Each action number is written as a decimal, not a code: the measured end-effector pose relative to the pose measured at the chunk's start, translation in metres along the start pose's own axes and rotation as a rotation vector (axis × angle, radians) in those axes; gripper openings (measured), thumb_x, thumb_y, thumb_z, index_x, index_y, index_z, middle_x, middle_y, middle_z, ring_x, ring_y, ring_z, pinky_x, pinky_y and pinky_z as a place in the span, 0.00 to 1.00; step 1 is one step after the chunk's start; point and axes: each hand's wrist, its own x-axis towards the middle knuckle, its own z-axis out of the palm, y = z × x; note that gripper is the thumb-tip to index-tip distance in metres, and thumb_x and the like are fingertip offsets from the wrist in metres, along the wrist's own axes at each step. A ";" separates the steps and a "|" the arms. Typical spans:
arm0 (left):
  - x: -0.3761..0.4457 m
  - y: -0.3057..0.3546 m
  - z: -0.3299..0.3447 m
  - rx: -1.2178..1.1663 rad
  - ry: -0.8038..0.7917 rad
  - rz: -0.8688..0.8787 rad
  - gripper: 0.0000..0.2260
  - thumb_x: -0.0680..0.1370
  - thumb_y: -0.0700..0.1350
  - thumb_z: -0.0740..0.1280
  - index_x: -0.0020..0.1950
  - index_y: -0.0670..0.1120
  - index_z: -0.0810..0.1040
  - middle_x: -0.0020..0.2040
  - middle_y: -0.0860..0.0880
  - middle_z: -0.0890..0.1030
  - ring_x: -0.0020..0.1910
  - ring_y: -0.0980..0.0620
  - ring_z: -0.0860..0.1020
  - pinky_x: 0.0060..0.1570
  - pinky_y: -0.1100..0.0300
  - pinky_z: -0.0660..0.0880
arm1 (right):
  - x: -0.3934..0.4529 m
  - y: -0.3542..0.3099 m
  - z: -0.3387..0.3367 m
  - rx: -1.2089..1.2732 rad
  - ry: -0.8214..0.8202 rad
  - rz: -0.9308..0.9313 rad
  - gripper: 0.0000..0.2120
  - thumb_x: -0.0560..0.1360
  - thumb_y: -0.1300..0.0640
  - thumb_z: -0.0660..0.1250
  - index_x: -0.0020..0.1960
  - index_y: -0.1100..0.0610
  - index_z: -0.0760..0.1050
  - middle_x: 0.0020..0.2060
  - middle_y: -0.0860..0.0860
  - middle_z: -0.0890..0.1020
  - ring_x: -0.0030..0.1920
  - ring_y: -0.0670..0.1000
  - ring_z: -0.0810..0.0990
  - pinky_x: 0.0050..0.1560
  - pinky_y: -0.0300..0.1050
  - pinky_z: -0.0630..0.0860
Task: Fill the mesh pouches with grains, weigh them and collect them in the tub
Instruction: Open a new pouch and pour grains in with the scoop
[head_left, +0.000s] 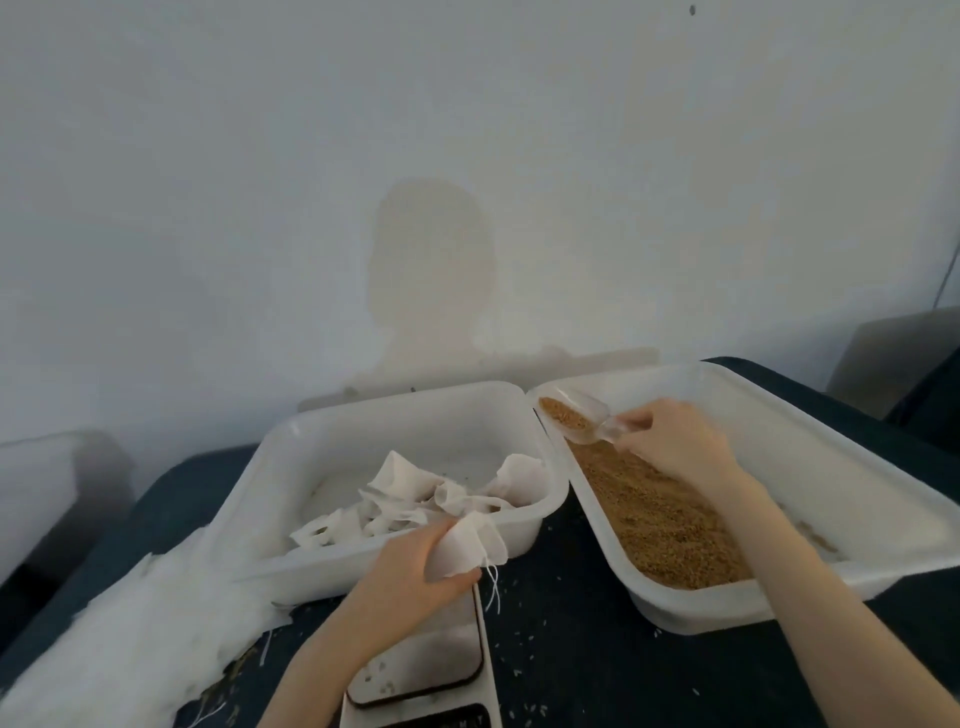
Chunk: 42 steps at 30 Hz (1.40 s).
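Now, fingers outward.
Left fingers (441, 538): curled round a white mesh pouch (467, 545), bunching its body; the mouth flares open upward and to the right.
Left hand (410, 571): holds the pouch over the near rim of the tub (270, 467), just above the scale (415, 670).
Right fingers (636, 423): pinch the handle of a clear scoop (582, 421) loaded with grains.
Right hand (675, 447): hovers over the far end of the tray (831, 467), scoop apart from the pouch.
Pouch feel: soft, limp, very light; it likely collapses unless the rim is held apart, so the grip belongs just under the mouth, not on the drawstring (493, 592) dangling below.
Grains (665, 525): loose and small, apt to spill; strays already dot the dark table (561, 649).
Scoop feel: stiff, smooth plastic, best kept level until over the mouth.
Tub: holds several pouches, crumpled.
Left edge: a pile of white mesh (130, 623), seemingly spare pouches.
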 end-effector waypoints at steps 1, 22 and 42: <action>-0.001 -0.003 -0.005 0.003 0.017 -0.015 0.20 0.75 0.56 0.67 0.64 0.64 0.64 0.57 0.62 0.72 0.54 0.64 0.72 0.50 0.70 0.67 | -0.002 -0.006 -0.002 0.033 -0.025 -0.036 0.10 0.69 0.43 0.69 0.49 0.41 0.81 0.26 0.43 0.80 0.24 0.41 0.72 0.29 0.37 0.69; -0.032 -0.052 -0.046 0.112 0.186 -0.103 0.15 0.73 0.60 0.66 0.57 0.58 0.69 0.50 0.60 0.76 0.47 0.63 0.75 0.47 0.64 0.73 | -0.035 -0.072 0.000 0.151 -0.651 -0.412 0.15 0.65 0.56 0.75 0.44 0.36 0.82 0.39 0.31 0.80 0.36 0.29 0.73 0.37 0.21 0.66; -0.023 -0.031 -0.005 0.036 0.178 -0.093 0.33 0.68 0.67 0.66 0.69 0.57 0.63 0.50 0.64 0.71 0.49 0.63 0.73 0.47 0.67 0.71 | -0.051 -0.112 0.001 -0.405 -0.279 -0.655 0.20 0.73 0.57 0.65 0.63 0.41 0.76 0.57 0.40 0.81 0.57 0.44 0.77 0.60 0.39 0.66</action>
